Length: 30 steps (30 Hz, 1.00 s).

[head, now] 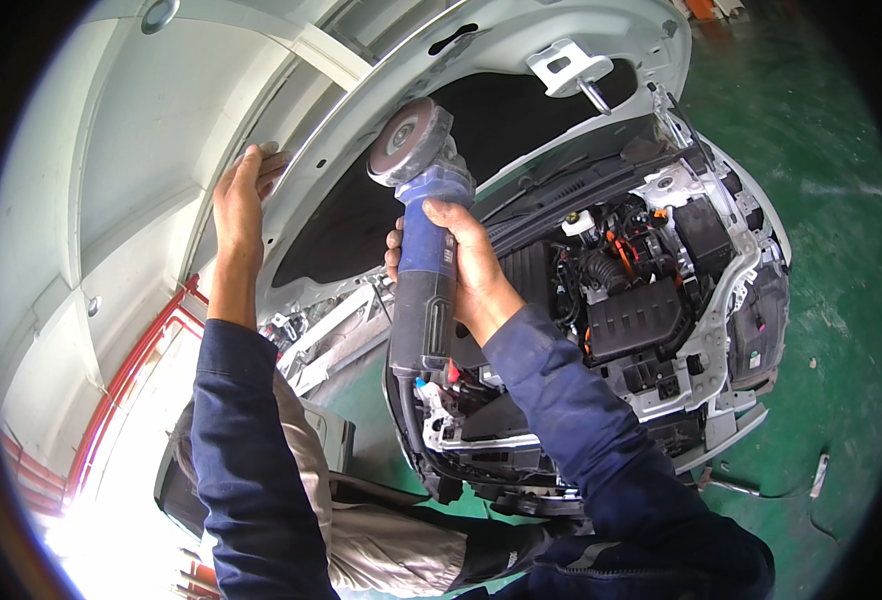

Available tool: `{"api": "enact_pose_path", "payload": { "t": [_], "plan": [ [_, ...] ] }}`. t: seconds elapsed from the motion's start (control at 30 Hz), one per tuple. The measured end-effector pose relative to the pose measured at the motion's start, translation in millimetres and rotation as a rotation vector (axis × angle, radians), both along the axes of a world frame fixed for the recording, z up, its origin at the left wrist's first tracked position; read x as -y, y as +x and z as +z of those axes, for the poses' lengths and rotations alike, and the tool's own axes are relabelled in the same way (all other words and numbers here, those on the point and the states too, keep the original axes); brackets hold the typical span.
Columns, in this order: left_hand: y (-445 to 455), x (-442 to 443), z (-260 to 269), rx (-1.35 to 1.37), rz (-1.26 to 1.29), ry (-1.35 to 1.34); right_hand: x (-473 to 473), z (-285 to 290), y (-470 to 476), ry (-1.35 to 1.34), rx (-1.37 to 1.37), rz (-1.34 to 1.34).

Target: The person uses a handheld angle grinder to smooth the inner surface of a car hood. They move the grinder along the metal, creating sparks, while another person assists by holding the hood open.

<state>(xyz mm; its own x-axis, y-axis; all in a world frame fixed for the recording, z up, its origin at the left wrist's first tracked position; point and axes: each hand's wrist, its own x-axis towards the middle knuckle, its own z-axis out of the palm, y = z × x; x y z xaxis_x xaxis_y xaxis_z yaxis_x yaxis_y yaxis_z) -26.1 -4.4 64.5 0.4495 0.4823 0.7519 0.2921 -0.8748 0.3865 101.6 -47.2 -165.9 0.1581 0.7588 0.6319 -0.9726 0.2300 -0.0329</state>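
Note:
My right hand (478, 259) grips the body of a blue and black angle grinder (427, 247). Its round abrasive disc (403, 135) points up, close to the underside of a raised white car hood (351, 142); whether it touches the panel cannot be told. The grinder's cord (411, 420) runs down from its rear end. At the hood's left edge, my left hand (240, 206) is raised with fingers extended against or just beside the rim, and no tool shows in it. A hood latch striker on a white bracket (561, 67) hangs from the hood.
Below the hood lies the exposed engine bay (621, 277), its front end stripped of the bumper. Another person in beige clothing (396, 544) is close by at lower left. A cabled tool (733, 487) lies on the green floor (823, 300). A red pipe frame (122, 382) runs along the left.

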Motion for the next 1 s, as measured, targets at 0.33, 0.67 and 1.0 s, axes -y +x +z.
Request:
{"api": "enact_pose_path", "payload": {
  "t": [0.33, 0.67, 1.0],
  "plan": [
    [0, 1, 1, 0.007, -0.012, -0.009, 24, -7, -8, 0.050, 0.073, -0.029],
    [-1, 0, 0, 0.009, -0.023, -0.019, 16, -2, -14, 0.011, 0.024, 0.022],
    [2, 5, -4, 0.016, -0.017, -0.013, 22, -7, -23, 0.069, 0.013, 0.079]
  ]
}}
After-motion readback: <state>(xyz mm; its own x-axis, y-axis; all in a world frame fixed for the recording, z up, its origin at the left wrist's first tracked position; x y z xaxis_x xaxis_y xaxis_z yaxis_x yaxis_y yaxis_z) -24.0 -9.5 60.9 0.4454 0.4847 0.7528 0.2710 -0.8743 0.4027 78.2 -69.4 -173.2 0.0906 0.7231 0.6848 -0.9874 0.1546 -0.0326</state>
